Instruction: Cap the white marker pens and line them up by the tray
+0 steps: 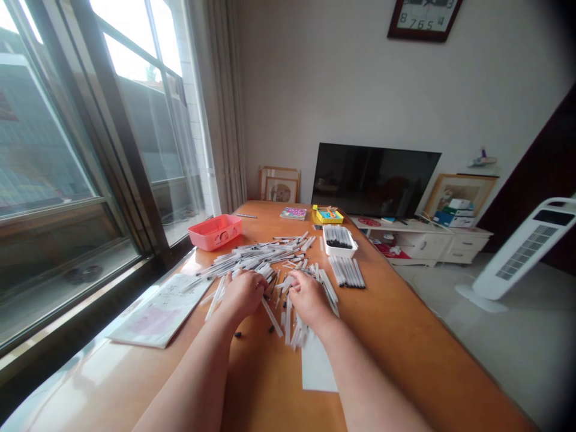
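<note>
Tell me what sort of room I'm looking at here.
Most likely a living room in a home: a large TV stands on a low white cabinet, a clock hangs on the wall, and a tower fan stands on the floor.

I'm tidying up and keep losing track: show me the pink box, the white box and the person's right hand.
Pink box (230,234): head view, on its front wall.
White box (341,252): head view, on its near wall.
Right hand (308,296): head view, on its back.
</note>
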`<move>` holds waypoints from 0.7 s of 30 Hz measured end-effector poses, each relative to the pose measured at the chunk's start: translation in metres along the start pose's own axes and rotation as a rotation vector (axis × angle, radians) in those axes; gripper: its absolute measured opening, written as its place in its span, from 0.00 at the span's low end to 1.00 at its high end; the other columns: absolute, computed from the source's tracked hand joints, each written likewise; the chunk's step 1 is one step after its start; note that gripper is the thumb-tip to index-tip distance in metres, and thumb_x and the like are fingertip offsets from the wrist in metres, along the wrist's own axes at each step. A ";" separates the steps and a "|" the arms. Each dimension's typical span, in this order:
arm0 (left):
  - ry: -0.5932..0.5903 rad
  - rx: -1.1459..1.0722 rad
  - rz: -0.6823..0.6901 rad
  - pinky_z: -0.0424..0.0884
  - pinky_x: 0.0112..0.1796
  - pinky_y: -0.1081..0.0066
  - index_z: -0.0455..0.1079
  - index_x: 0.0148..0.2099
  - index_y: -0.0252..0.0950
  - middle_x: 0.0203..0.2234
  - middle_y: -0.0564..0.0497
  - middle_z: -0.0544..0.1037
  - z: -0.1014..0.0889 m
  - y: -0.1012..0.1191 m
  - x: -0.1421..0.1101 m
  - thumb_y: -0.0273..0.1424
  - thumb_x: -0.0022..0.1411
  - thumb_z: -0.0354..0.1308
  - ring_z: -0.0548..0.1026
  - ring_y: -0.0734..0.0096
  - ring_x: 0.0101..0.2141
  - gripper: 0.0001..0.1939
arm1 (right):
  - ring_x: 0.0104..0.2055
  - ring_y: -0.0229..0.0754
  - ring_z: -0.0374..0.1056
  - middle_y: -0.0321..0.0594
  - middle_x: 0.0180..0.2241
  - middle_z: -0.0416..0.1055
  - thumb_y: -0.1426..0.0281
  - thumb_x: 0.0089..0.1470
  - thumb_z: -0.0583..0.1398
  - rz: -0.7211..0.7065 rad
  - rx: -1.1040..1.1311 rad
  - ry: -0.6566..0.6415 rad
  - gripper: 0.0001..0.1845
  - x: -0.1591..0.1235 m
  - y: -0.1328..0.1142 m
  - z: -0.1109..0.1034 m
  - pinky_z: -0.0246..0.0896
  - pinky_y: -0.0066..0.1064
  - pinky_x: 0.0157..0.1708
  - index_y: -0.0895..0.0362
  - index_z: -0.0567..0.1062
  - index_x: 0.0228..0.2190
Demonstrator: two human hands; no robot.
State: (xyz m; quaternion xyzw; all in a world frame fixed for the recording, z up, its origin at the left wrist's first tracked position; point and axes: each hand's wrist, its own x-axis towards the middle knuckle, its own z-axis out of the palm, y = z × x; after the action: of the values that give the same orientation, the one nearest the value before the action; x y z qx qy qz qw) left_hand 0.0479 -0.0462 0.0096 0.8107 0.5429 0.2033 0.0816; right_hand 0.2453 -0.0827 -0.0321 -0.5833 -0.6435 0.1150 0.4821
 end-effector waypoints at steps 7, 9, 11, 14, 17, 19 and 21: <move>0.179 -0.038 -0.017 0.63 0.51 0.59 0.79 0.39 0.42 0.39 0.46 0.83 0.014 -0.005 0.008 0.26 0.60 0.51 0.75 0.53 0.46 0.14 | 0.39 0.47 0.75 0.41 0.39 0.81 0.74 0.55 0.57 0.011 0.058 0.051 0.18 0.000 -0.011 -0.006 0.67 0.36 0.42 0.51 0.81 0.44; 0.208 -0.104 0.020 0.65 0.49 0.62 0.78 0.41 0.41 0.39 0.46 0.82 0.018 -0.001 0.008 0.25 0.61 0.51 0.75 0.55 0.45 0.15 | 0.42 0.48 0.75 0.42 0.41 0.81 0.70 0.58 0.57 0.027 0.124 0.156 0.16 0.002 -0.020 -0.014 0.67 0.37 0.45 0.51 0.81 0.44; 0.198 -0.173 0.097 0.66 0.48 0.64 0.77 0.42 0.41 0.39 0.47 0.82 0.021 0.005 0.008 0.25 0.63 0.50 0.76 0.58 0.44 0.15 | 0.42 0.48 0.74 0.43 0.40 0.80 0.66 0.59 0.56 0.035 0.207 0.302 0.15 0.005 -0.031 -0.025 0.67 0.37 0.45 0.53 0.80 0.44; 0.139 -0.235 0.223 0.67 0.48 0.64 0.77 0.45 0.40 0.40 0.47 0.82 0.026 0.015 0.005 0.26 0.64 0.50 0.76 0.59 0.44 0.15 | 0.37 0.45 0.73 0.42 0.36 0.78 0.61 0.62 0.56 0.061 0.325 0.559 0.18 0.009 -0.049 -0.045 0.67 0.37 0.42 0.56 0.77 0.47; 0.047 -0.221 0.332 0.67 0.51 0.62 0.77 0.53 0.42 0.48 0.46 0.81 0.030 0.022 0.000 0.30 0.67 0.52 0.75 0.57 0.49 0.17 | 0.33 0.41 0.70 0.41 0.35 0.77 0.61 0.61 0.57 0.055 0.380 0.713 0.17 0.012 -0.065 -0.065 0.67 0.35 0.40 0.57 0.77 0.47; -0.014 -0.184 0.368 0.64 0.55 0.60 0.77 0.55 0.45 0.53 0.47 0.79 0.032 0.025 -0.003 0.34 0.68 0.52 0.74 0.56 0.53 0.18 | 0.33 0.40 0.71 0.41 0.34 0.77 0.62 0.61 0.58 0.042 0.395 0.779 0.16 0.015 -0.074 -0.074 0.67 0.34 0.39 0.57 0.77 0.46; -0.063 -0.145 0.377 0.62 0.56 0.59 0.77 0.54 0.47 0.53 0.48 0.79 0.032 0.027 -0.005 0.36 0.69 0.51 0.74 0.56 0.53 0.17 | 0.34 0.40 0.71 0.41 0.35 0.77 0.62 0.61 0.58 0.028 0.394 0.810 0.16 0.018 -0.078 -0.080 0.67 0.33 0.39 0.57 0.77 0.46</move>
State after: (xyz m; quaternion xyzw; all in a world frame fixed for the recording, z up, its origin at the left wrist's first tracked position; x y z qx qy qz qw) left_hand 0.0824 -0.0585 -0.0107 0.8960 0.3626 0.2279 0.1172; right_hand 0.2581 -0.1237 0.0730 -0.4868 -0.3609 0.0043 0.7954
